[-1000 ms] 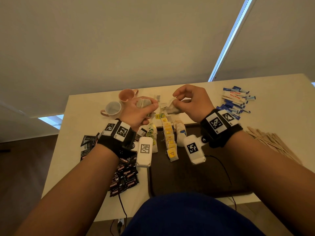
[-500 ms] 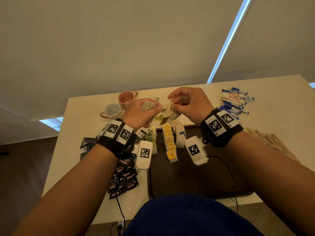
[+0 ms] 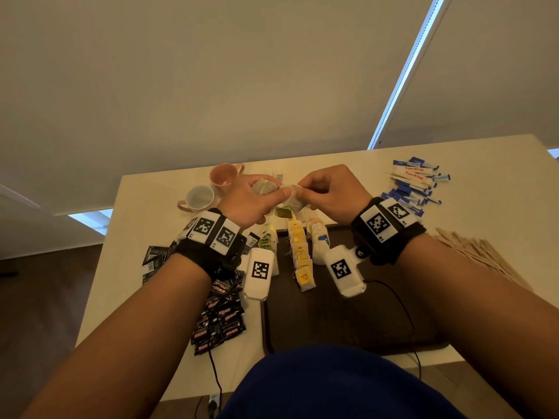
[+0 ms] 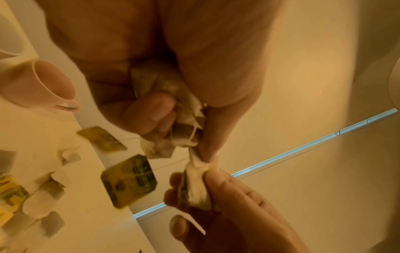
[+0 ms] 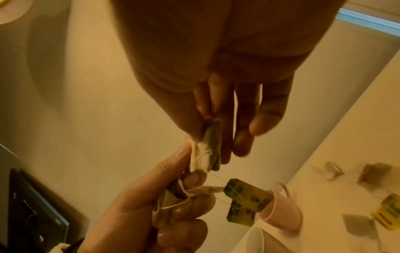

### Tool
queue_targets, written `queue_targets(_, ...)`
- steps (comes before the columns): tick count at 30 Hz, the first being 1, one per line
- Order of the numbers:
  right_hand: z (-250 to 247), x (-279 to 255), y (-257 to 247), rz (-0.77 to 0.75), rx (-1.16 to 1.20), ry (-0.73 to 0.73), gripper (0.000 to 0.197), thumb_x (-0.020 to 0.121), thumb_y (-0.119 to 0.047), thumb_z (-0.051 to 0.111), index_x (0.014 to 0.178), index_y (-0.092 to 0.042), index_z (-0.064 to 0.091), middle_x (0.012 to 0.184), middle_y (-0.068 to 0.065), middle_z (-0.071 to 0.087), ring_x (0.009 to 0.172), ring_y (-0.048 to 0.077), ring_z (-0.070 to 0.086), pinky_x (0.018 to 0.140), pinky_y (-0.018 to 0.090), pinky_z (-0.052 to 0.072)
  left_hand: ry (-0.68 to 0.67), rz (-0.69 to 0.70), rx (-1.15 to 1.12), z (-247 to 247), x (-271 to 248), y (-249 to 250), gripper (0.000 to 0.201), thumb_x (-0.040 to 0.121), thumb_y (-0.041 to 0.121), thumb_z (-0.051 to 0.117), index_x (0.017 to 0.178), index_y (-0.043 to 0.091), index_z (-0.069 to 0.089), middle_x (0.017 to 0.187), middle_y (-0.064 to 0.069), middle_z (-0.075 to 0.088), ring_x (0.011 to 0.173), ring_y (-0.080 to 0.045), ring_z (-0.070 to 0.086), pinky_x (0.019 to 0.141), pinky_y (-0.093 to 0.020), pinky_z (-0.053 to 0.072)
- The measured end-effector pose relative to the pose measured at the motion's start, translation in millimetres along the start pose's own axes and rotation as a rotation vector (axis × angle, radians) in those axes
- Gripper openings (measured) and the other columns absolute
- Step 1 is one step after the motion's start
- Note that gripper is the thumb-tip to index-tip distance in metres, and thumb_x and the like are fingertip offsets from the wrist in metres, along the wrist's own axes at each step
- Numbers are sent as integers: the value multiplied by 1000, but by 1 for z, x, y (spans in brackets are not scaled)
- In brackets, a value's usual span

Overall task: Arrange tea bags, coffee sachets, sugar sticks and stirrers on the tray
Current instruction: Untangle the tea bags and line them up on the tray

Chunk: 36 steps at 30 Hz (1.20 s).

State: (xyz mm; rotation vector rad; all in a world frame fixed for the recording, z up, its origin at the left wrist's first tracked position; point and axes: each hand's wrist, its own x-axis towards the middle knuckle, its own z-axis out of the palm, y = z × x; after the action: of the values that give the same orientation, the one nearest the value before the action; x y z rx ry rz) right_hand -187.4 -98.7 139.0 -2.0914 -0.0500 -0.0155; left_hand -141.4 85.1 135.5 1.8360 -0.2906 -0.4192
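Observation:
Both hands are raised above the table's far side. My left hand (image 3: 257, 196) grips a bunch of tea bags (image 3: 263, 187), crumpled in its fingers (image 4: 164, 95). My right hand (image 3: 326, 192) pinches one tea bag (image 3: 294, 198) between thumb and fingers (image 5: 211, 137), its strings tangled with the bunch. Green paper tags (image 4: 129, 181) dangle on threads below. On the dark tray (image 3: 348, 316) lie rows of yellow-tagged tea bags (image 3: 299, 252) and white tea bags (image 3: 319, 237).
Black coffee sachets (image 3: 219, 316) lie left of the tray, blue and white sugar sticks (image 3: 414, 186) at the far right, wooden stirrers (image 3: 481, 255) to the right. A pink cup (image 3: 225, 173) and a white cup (image 3: 198, 198) stand at the far left. Loose tea bags (image 5: 355, 222) lie on the table.
Both hands have risen a little and drawn together. The right hand's tea bag now touches the left hand's bunch, with the green tag swinging below.

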Motion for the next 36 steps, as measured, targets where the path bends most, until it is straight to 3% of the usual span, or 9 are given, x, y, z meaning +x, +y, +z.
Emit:
queue_targets(3, -1, 0, 0, 52, 35, -40, 9, 91, -10, 65, 90, -5, 72, 77, 9, 73, 66, 20, 71, 60, 33, 59, 23, 20, 71, -3, 1, -1, 16, 85, 24, 76, 73, 19, 68, 55, 9, 55, 52, -15, 49, 44, -23, 38)
queue_targets(6, 0, 1, -4, 45, 3, -40, 16, 94, -12, 61, 92, 0, 71, 72, 11, 71, 55, 20, 66, 50, 26, 51, 62, 21, 87, -5, 3, 1, 21, 85, 23, 76, 67, 21, 66, 52, 16, 54, 50, -13, 49, 41, -22, 37)
queue_targets(10, -2, 0, -5, 45, 24, 18, 15, 92, -8, 60, 89, 0, 72, 68, 9, 70, 51, 14, 58, 49, 20, 45, -83, 15, 35, -7, 0, -2, 17, 85, 22, 76, 71, 23, 67, 58, 1, 55, 54, -20, 47, 44, -24, 36)
queue_targets(12, -3, 0, -6, 64, 44, 30, 14, 91, -6, 59, 86, 0, 71, 66, 6, 68, 50, 12, 58, 48, 20, 45, -147, 7, 53, -4, -3, -3, 19, 84, 20, 77, 69, 24, 66, 56, 1, 54, 53, -20, 45, 43, -24, 36)
queue_targets(17, -7, 0, -1, 113, 29, 75, 16, 90, -6, 58, 80, 0, 69, 63, 5, 66, 48, 12, 58, 48, 22, 47, -105, 41, 101, -4, -2, -2, 8, 85, 18, 76, 80, 12, 72, 61, 4, 61, 55, -21, 49, 44, -24, 37)
queue_targets(22, -6, -2, 8, 132, -92, 105, 14, 89, -15, 61, 80, -10, 71, 64, 0, 68, 52, 12, 61, 54, 26, 49, -91, 91, 169, -12, -4, 7, 9, 85, 19, 76, 78, 15, 72, 60, 21, 59, 48, -6, 50, 41, -21, 37)
queue_targets(26, -4, -3, 4, 146, 150, 170, 13, 93, -10, 62, 89, 1, 68, 73, 13, 71, 59, 21, 68, 53, 31, 53, -243, 111, 291, -14, -11, 11, 14, 85, 27, 75, 92, 15, 78, 70, 10, 68, 48, 0, 52, 44, -10, 36)
queue_targets(31, -4, -3, 1, 198, 345, 139, 10, 94, -7, 60, 92, 2, 65, 83, 24, 71, 64, 28, 70, 65, 42, 57, -2, 211, 260, -12, -10, 19, 13, 87, 12, 73, 96, 3, 76, 77, 17, 58, 65, 14, 57, 48, -2, 37)
queue_targets(36, -2, -4, -9, 244, 478, 45, 9, 96, -5, 56, 91, -2, 63, 80, 22, 68, 60, 29, 68, 60, 38, 58, -57, 292, 281, -12, -7, 32, 27, 90, 13, 70, 117, 15, 71, 69, 34, 61, 60, 15, 55, 55, -1, 37)
